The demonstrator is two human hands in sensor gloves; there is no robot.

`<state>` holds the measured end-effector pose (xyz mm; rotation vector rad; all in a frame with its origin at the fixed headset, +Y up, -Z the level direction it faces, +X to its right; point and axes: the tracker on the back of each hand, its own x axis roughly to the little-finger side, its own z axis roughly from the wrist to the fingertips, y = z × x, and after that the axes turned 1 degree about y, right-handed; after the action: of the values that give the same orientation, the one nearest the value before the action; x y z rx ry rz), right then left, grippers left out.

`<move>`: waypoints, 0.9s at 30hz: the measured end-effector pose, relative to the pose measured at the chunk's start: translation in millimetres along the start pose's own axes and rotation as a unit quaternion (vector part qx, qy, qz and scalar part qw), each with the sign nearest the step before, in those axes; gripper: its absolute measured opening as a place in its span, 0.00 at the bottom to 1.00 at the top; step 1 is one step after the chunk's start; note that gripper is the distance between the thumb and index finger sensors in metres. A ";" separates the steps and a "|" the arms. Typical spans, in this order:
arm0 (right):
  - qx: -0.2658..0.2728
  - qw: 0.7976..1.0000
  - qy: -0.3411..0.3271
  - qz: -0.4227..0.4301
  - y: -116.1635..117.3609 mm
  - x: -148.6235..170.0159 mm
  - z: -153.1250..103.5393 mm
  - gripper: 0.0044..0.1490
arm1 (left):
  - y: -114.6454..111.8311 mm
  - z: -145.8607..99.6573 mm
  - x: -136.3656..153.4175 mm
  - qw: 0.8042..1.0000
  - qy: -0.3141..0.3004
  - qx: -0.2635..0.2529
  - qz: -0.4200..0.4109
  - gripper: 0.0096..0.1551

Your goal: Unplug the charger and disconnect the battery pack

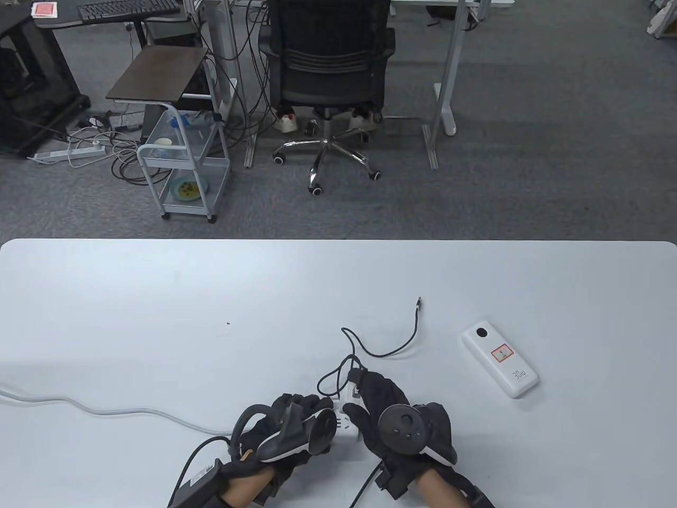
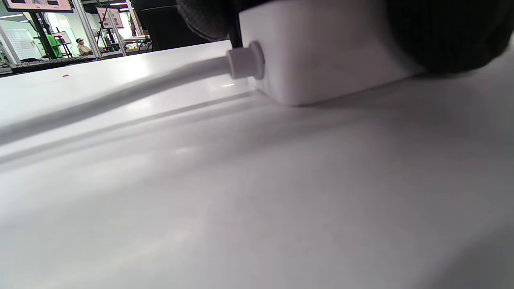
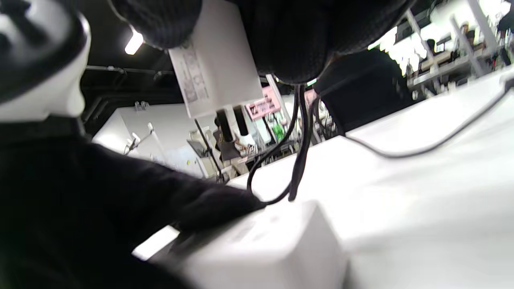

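The charger, a white block with two prongs showing bare beneath it, is pinched between the curled fingers of the right hand and held clear above the power strip. A black cable runs from the charger in loops across the table, its free plug lying apart from the battery pack, which lies flat to the right, well clear of both hands. The strip is pressed down at the near edge of the table by the left hand, whose fingers are laid flat over its top. A white cord is seen entering the strip's end and trailing off to the left. Beyond the table, an office chair and a small cart are seen on the carpet.
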<state>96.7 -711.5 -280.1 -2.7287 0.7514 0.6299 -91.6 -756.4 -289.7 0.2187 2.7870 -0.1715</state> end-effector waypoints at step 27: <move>0.076 0.994 0.077 0.010 -55.2 26.5 -9.2 0.43 | -1.1 0.0 1.8 1.000 -0.003 -0.001 0.001 0.49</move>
<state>149.8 -679.6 -278.1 -2.6536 0.8276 0.3534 -93.5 -757.3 -290.2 0.2198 2.7814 -0.1697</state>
